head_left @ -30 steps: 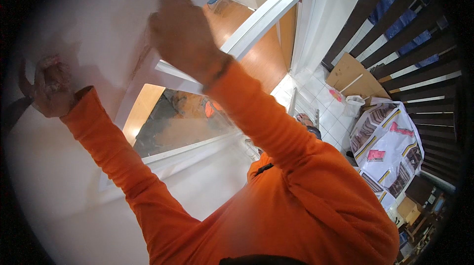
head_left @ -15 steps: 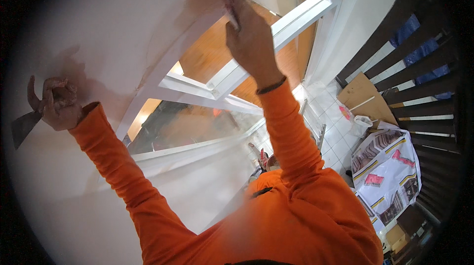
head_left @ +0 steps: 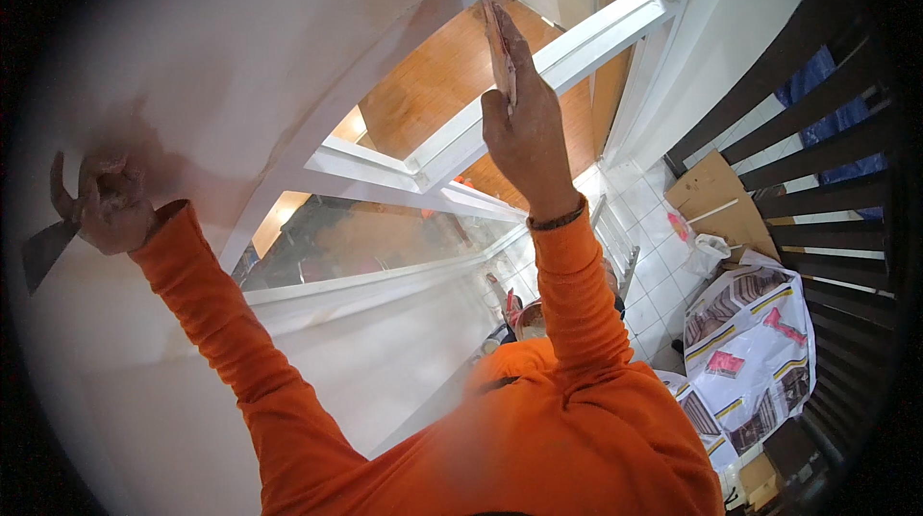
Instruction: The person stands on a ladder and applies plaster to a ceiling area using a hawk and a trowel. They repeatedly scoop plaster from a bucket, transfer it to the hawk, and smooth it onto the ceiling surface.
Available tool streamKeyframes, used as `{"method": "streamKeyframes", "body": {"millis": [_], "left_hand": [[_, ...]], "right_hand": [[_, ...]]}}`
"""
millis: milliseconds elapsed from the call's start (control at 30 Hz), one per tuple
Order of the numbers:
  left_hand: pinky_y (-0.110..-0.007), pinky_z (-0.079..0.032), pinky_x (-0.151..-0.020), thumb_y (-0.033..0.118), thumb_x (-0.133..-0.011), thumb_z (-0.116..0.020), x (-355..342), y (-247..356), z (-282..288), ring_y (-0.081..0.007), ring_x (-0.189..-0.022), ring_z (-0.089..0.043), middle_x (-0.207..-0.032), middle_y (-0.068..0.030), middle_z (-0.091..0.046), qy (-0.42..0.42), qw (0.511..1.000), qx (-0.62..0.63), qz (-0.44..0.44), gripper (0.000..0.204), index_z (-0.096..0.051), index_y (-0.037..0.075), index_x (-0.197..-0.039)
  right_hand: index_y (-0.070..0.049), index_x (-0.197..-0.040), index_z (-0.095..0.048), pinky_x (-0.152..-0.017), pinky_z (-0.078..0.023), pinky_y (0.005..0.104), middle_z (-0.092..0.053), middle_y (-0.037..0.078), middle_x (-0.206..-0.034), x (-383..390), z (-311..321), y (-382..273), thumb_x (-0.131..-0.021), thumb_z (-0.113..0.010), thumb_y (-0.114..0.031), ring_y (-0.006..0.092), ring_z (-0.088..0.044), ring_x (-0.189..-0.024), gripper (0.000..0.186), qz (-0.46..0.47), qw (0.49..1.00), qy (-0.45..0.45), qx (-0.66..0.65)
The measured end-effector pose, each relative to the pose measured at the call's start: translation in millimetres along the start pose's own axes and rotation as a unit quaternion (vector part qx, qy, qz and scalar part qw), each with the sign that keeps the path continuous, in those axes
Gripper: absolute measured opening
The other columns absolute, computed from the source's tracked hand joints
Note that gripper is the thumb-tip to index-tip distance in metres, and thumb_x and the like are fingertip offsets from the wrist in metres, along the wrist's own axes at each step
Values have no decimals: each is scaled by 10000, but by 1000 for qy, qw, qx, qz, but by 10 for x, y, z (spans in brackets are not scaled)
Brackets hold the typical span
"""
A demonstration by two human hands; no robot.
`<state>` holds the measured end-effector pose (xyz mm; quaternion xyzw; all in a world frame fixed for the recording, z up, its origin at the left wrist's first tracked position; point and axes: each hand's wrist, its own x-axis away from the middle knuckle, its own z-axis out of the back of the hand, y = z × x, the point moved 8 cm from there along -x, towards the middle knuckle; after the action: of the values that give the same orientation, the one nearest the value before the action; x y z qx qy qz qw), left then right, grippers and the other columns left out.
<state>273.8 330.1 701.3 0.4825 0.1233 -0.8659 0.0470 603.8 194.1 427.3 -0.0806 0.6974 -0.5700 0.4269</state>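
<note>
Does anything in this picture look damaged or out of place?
Yes: the white wall has a rough, brownish, jagged line beside the window frame, odd against the smoother surface around it. A hazy patch also blurs the orange top, perhaps a lens smudge.

Right of view: dark slats [head_left: 829,197], blue sheeting [head_left: 838,122] visible between them. Cardboard [head_left: 707,184] is by the slats, pale stick [head_left: 713,210] across it. White bag [head_left: 709,252] is beside cardboard, near floor tiles [head_left: 659,271]. Patterned sheet [head_left: 755,377] bears two pink patches [head_left: 726,363].
</note>
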Motion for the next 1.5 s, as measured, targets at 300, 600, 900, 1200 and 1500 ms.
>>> {"method": "streamKeyframes", "body": {"millis": [300, 600, 900, 1200, 1500], "left_hand": [[-371, -494, -948, -100, -701, -631, -58, 317, -121, -162, -579, -637, -641, -112, -640, -56, 955, -242, -160, 129, -637, -56, -823], [-355, -521, -888, -141, -646, -653, 88, 89, 81, -151, -575, -633, -672, -107, -655, 73, 993, -93, 11, 247, -648, -57, -878], [-321, -554, -783, -185, -589, -672, 55, 206, 58, -139, -567, -625, -704, -106, -669, 35, 966, -243, -78, 387, -658, -51, -951], [-267, -555, -553, -73, -680, -605, 68, -6, 155, -128, -434, -533, -690, -137, -660, 128, 988, 46, 71, 387, -630, -38, -1065], [-258, -478, -395, 252, -859, -455, 65, 82, 99, -158, -368, -485, -669, -170, -641, 77, 994, -74, -12, 404, -634, -100, -942]], "right_hand": [[-117, -1393, -418, -890, -519, 418, -560, 178, -1291, -77, -36, 166, -757, -490, 57, 378, -604, -1063, 664, 20, 1000, 9, 10], [-78, -1366, -449, -833, -552, 383, -525, 171, -1334, 93, -297, -121, -785, -591, 12, 360, -603, -1085, 605, 50, 996, 11, 73], [-111, -1404, -419, -841, -555, 361, -538, 139, -1336, 357, -651, -288, -842, -572, 2, 341, -620, -1076, 593, 31, 995, -31, 94], [-41, -1407, -376, -978, -468, 358, -467, 211, -1372, 672, -925, -275, -819, -526, 12, 355, -507, -1230, 609, -25, 982, -165, -90], [3, -1273, -369, -905, -431, 315, -484, 105, -1127, 267, -427, -148, -932, -479, -137, 200, -484, -1012, 385, -134, 914, -2, -382]]}}
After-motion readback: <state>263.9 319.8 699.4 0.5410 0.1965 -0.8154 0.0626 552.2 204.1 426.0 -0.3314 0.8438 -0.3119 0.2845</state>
